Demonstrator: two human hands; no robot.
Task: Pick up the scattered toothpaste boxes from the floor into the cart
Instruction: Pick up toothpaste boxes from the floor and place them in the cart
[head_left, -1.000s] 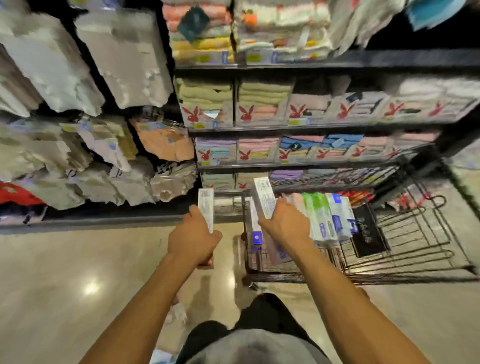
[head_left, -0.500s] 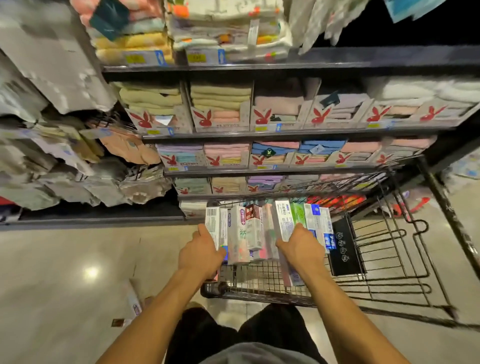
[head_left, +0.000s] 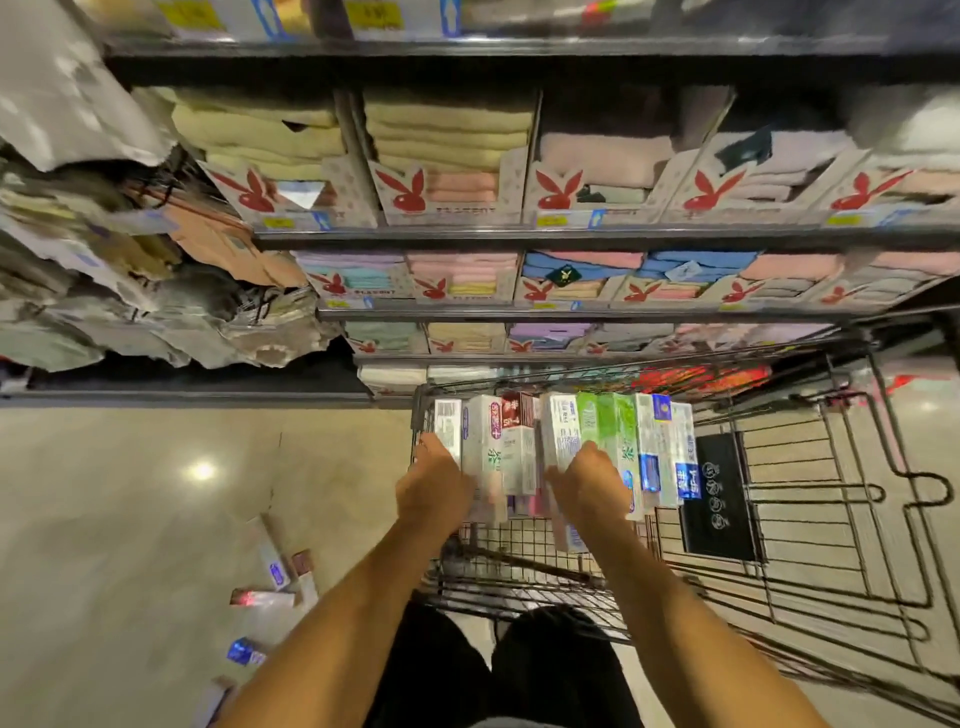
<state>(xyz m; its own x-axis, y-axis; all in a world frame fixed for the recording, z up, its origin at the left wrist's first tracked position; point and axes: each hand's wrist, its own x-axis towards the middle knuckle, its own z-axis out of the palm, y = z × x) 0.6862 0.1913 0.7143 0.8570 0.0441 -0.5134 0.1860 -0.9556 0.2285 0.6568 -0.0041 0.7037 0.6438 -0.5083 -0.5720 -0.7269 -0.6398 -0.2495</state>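
Both hands reach into the wire cart (head_left: 841, 525). The left hand (head_left: 434, 491) has its grip closed round a white barcode box (head_left: 448, 423). That box stands up at the left end of a row of toothpaste boxes (head_left: 647, 441) in the cart. The right hand (head_left: 589, 480) has its grip closed round a long white box (head_left: 561, 441) in the middle of the row. This box sticks out above the grip and below it too. Between the two grips stand a white box with green marks (head_left: 485, 441) and a dark red box (head_left: 517, 410). Just right of the right grip are green boxes (head_left: 615, 423), then blue and white boxes (head_left: 683, 457), all standing side by side. Further right, a black sign (head_left: 719, 499) leans in the cart. Down and left of the left grip, more floor boxes (head_left: 275, 566) lie on the shiny floor (head_left: 104, 519), well apart from the cart. Far past both grips, shelves (head_left: 571, 236) hold folded towels (head_left: 447, 135).
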